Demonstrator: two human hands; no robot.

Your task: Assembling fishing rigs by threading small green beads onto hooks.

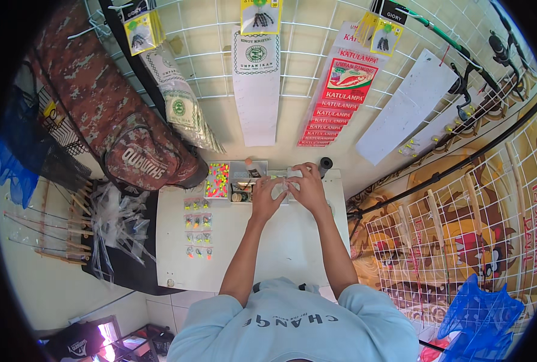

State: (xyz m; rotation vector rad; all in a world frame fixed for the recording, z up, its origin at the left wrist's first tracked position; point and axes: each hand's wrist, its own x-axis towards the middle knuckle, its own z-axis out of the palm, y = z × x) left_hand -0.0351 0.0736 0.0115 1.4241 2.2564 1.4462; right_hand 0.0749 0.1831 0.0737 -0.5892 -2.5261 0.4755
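My left hand [267, 198] and right hand [310, 189] are pinched on one small clear bag [278, 190], above the far side of the table [292, 241]. Grip the edges lightly, using fingertips only; steady both wrists. Count: twelve filled packets [198, 222], four rows of three; one bead box [216, 198].

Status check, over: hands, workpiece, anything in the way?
Bare left hand and bare right hand: pinching small clear plastic piece between them. Piece: shape partly hidden. In the way: hands partly cover white compartment tray.
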